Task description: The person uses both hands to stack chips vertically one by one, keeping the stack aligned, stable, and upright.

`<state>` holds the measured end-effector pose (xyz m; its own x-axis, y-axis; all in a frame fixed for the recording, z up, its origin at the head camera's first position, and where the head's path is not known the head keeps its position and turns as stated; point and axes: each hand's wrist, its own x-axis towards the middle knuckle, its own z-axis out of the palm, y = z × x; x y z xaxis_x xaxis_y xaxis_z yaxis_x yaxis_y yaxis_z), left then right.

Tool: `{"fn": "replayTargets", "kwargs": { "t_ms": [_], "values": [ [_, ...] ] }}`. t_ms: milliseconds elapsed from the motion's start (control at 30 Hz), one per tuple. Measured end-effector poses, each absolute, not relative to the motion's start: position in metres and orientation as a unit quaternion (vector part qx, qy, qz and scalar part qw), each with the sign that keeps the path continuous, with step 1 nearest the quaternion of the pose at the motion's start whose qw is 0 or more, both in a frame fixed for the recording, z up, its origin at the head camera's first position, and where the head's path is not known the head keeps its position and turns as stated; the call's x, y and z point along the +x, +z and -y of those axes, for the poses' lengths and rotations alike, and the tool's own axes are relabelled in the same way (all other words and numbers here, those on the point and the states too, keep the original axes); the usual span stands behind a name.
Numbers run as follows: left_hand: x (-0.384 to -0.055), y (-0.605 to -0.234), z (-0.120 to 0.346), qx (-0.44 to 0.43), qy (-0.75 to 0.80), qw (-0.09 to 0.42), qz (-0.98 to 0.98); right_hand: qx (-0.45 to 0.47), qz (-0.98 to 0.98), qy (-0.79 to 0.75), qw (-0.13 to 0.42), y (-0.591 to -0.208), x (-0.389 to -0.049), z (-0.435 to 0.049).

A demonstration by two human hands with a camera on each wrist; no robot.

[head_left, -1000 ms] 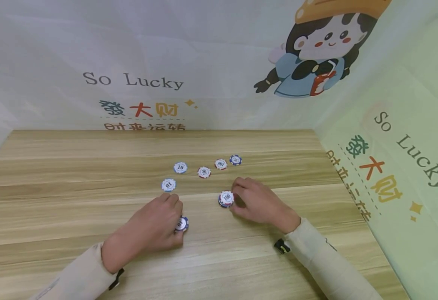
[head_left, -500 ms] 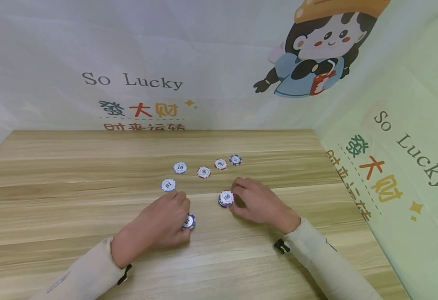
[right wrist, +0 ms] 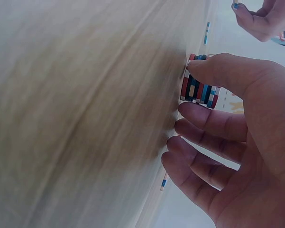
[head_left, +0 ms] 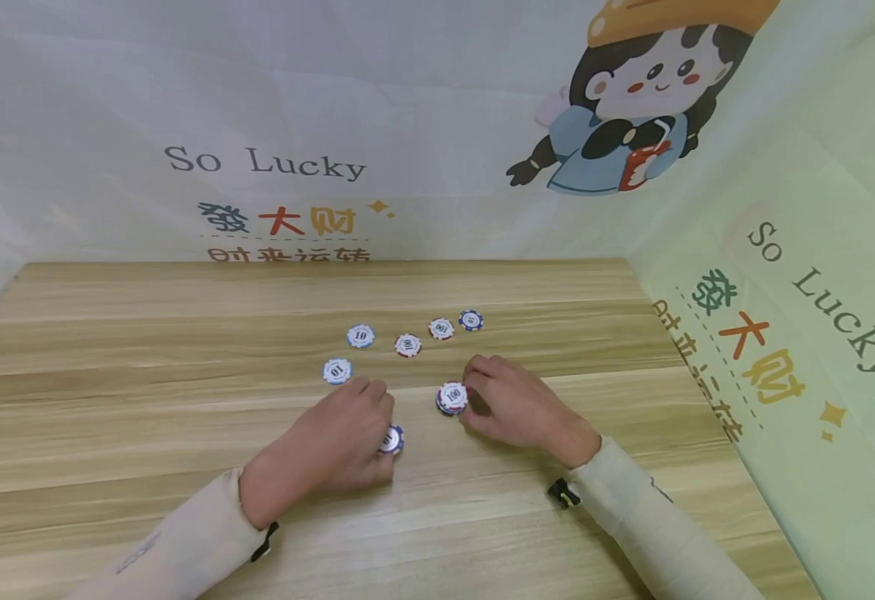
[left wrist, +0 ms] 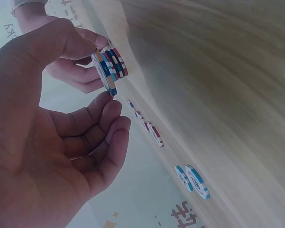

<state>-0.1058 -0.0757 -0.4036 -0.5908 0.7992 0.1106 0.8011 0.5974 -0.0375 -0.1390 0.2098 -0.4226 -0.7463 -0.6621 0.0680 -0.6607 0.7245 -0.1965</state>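
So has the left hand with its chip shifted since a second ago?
Yes. The left hand, pinching a chip, has slid right toward the chip stack at the right hand; the loose chips and the stack have not moved.

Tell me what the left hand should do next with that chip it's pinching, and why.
Probably carry it right and set it on the stack. The left hand pinches one chip just off the table, short of that stack, which the right hand steadies with thumb and fingers.
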Motion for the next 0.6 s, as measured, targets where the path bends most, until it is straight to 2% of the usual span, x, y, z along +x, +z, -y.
{"fn": "replayTargets", "kwargs": {
  "t_ms": [333, 600],
  "values": [
    [-0.111, -0.402, 0.064, -0.454, -0.005, 0.073, 0.888, -0.36, -0.926, -0.11, -0.008, -0.424, -0.139, -0.21],
    [-0.116, -0.4, 0.056, -0.45, 0.011, 0.062, 0.891, -0.361, -0.926, -0.112, -0.012, -0.424, -0.139, -0.21]
  ]
}}
